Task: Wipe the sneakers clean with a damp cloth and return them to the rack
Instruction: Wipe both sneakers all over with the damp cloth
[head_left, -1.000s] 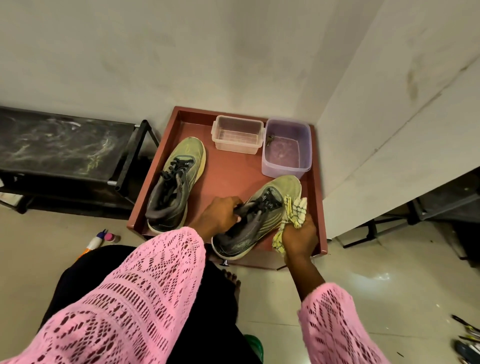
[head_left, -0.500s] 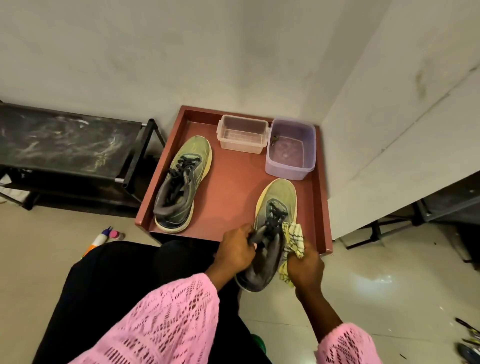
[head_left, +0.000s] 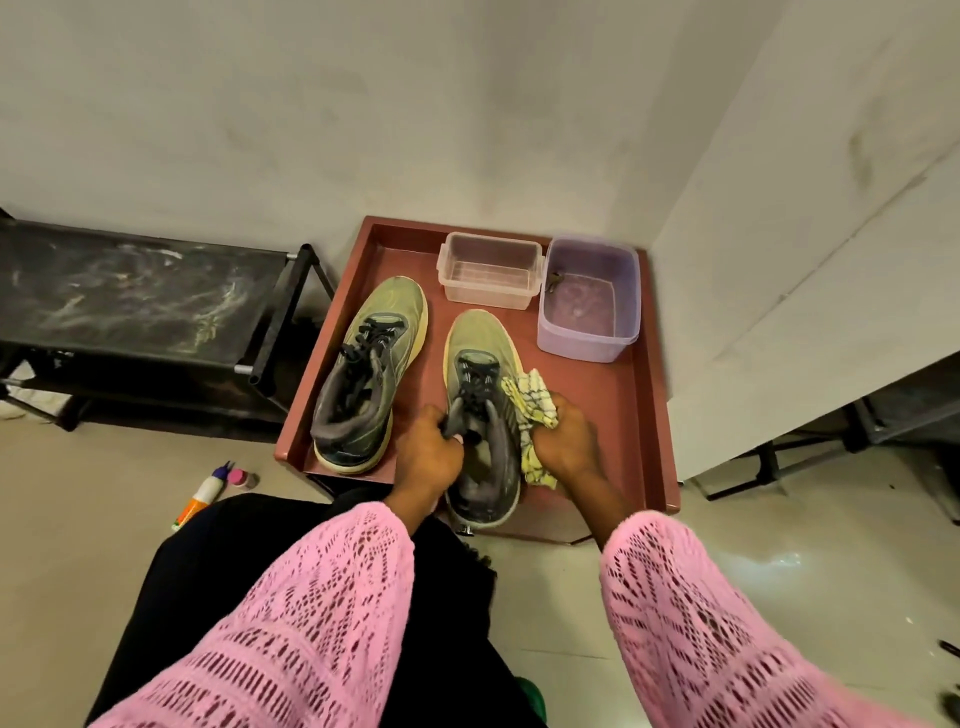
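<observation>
Two pink crochet-knit sleeves (head_left: 322, 613) fill the lower frame. Left hand (head_left: 426, 457), lower centre, grips the collar of the nearer grey-and-olive sneaker (head_left: 480, 395). Right hand (head_left: 563, 441) clutches a yellow-and-white checked cloth (head_left: 530, 410) against that sneaker's right side. Second grey-and-olive sneaker (head_left: 371, 364) lies just left, both on a reddish-brown tray (head_left: 644, 415). Far end of tray: clear plastic box (head_left: 491, 270), lilac plastic tub (head_left: 589, 299). Black metal rack (head_left: 135, 312), left of frame.
</observation>
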